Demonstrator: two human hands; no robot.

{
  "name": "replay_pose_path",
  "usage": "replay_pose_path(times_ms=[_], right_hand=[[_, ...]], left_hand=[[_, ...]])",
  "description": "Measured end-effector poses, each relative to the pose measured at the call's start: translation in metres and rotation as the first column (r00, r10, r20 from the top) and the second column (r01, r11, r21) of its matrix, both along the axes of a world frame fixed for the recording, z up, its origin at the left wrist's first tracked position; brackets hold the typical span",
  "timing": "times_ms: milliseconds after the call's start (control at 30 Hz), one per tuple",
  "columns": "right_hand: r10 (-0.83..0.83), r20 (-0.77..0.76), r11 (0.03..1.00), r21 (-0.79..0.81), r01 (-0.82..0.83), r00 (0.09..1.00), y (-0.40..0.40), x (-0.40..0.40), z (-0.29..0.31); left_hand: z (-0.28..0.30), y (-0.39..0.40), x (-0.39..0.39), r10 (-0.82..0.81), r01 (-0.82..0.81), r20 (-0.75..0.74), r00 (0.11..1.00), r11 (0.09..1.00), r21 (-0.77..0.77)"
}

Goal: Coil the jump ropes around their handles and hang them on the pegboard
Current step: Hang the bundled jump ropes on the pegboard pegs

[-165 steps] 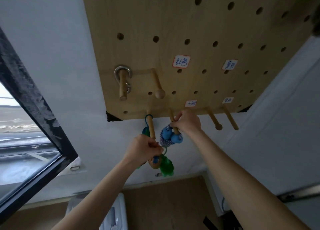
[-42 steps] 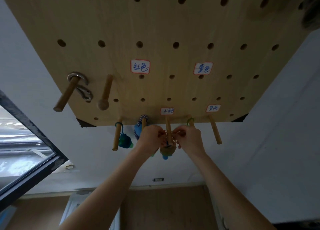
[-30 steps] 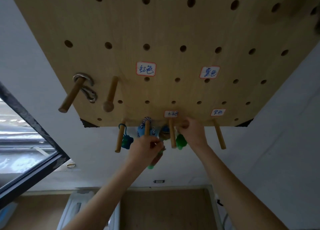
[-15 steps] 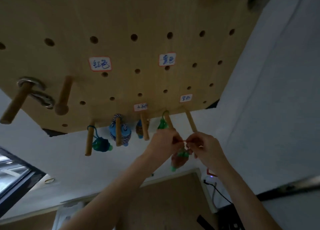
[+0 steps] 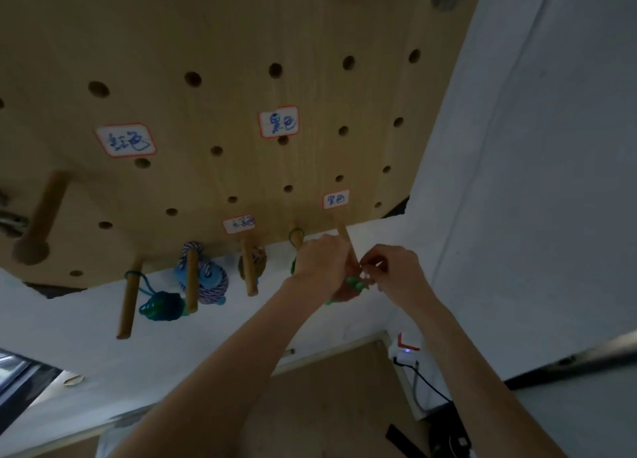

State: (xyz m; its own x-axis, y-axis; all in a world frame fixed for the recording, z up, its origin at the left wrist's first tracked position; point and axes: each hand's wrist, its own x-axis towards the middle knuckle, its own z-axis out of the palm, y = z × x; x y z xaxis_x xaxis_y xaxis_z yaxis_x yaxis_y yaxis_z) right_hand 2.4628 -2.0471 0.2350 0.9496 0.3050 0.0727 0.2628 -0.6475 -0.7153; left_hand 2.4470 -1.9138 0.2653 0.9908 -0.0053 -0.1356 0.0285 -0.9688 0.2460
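The wooden pegboard [image 5: 213, 78] fills the upper view, with a row of wooden pegs along its bottom edge. A teal rope bundle [image 5: 160, 305], a blue-and-white one [image 5: 210, 278] and a brown one [image 5: 259, 263] hang on the left three pegs. A green loop [image 5: 295, 234] sits on the fourth peg. My left hand [image 5: 322, 264] grips a coiled rope bundle with green handles [image 5: 355, 283] just below the rightmost peg [image 5: 344, 237]. My right hand [image 5: 393, 271] pinches that bundle's thin cord beside the peg. Most of the bundle is hidden by my hands.
Handwritten labels [image 5: 125, 140] are stuck above the pegs. A thick peg [image 5: 41, 216] juts out at far left. A white wall [image 5: 534, 182] runs along the right. Below are a wooden floor [image 5: 337, 406], a power socket with cables [image 5: 406, 354] and a window frame [image 5: 20, 382].
The view has shifted right along the pegboard. Both hands have moved from the middle pegs to the rightmost peg, carrying the green-handled bundle and lifting it closer to that peg.
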Motion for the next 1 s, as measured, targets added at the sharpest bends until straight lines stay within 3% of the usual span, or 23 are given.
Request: replay_pose_path(times_ms=[100, 400, 533, 633, 733, 1000], right_hand=[[0.047, -0.043, 0.999, -0.023, -0.048, 0.998, 0.000, 0.004, -0.002], [0.110, 0.035, 0.990, -0.089, -0.106, 0.993, -0.007, 0.007, -0.006], [0.118, -0.034, 0.991, -0.063, -0.120, 0.992, -0.004, 0.016, -0.005], [0.104, -0.056, 0.993, -0.045, -0.106, 0.993, -0.003, 0.018, -0.007], [0.055, -0.101, 0.997, 0.054, -0.050, 0.993, -0.002, 0.013, -0.010], [-0.035, 0.084, 0.991, 0.135, 0.023, 0.996, 0.001, -0.008, -0.027]], left_hand=[[0.002, 0.001, 0.002, -0.018, 0.018, -0.046, 0.999, 1.000, -0.006], [0.000, 0.000, 0.003, -0.018, 0.018, -0.005, 1.000, 0.999, 0.038], [-0.005, 0.006, 0.006, -0.011, 0.006, -0.056, 0.998, 0.996, -0.086], [-0.008, 0.007, 0.007, -0.019, 0.018, -0.046, 0.999, 1.000, -0.020], [-0.012, 0.007, 0.006, 0.001, -0.003, -0.031, 1.000, 0.999, -0.054], [-0.025, 0.003, -0.009, 0.047, -0.057, 0.126, 0.991, 0.995, 0.077]])
